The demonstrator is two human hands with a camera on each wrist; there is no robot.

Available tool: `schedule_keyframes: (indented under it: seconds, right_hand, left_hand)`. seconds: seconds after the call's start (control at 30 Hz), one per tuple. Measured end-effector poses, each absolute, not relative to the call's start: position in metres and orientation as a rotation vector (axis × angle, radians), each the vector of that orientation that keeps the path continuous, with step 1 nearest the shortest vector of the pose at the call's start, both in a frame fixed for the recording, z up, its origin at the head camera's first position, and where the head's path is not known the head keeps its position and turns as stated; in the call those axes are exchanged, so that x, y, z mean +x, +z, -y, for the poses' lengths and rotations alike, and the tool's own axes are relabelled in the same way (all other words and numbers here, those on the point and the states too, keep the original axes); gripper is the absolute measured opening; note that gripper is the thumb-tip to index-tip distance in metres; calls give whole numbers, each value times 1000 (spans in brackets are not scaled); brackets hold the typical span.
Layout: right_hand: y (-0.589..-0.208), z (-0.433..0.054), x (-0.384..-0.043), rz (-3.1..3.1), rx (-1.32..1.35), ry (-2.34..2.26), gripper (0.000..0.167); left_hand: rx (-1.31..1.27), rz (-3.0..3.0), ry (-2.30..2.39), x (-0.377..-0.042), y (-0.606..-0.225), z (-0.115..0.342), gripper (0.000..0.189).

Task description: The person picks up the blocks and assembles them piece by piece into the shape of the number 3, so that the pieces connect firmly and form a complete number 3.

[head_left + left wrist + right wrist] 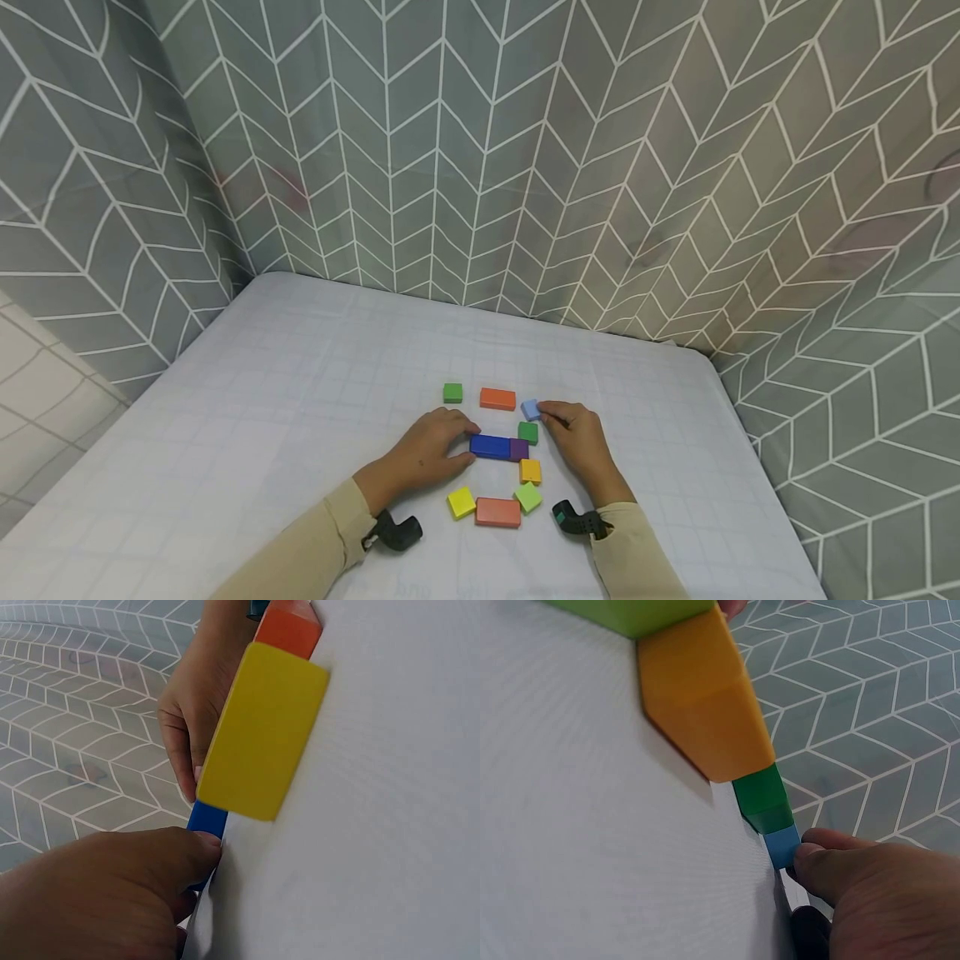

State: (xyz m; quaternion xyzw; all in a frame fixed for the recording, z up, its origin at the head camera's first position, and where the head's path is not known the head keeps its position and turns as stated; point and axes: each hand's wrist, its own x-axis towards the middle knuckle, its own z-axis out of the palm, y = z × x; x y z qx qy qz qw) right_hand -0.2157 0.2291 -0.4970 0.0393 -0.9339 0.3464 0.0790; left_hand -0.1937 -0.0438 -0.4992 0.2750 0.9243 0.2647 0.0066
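Note:
My left hand (426,450) grips the left end of a long blue block (491,447) between thumb and fingers; a purple block (519,450) touches its right end. In the left wrist view, the thumb presses on that blue block (208,819). With thumb and fingertips, my right hand (581,437) pinches a small light blue block (531,409) at the upper right of the blocks. Just below it lies a green block (528,432), and left of it an orange-red block (497,399). The right wrist view shows the light blue block (781,846) near the green one (763,799).
Another green block (452,392) lies at the upper left. Nearer me are an orange-yellow block (530,472), a lime block (528,497), a salmon block (498,512) and a yellow block (461,502). A white cloth (300,375) covers the table; patterned curtains (465,167) hang behind.

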Motion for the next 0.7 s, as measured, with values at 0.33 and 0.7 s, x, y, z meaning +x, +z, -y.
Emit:
schedule_keyframes:
  seconds: [0.33, 0.7]
  right_hand:
    - [-497, -230, -215, 2776, 158, 1043, 20]
    - [-496, -229, -214, 2764, 173, 1034, 20]
  left_hand:
    - [871, -2894, 831, -194, -500, 44, 37]
    - [889, -2893, 835, -195, -501, 44, 38]
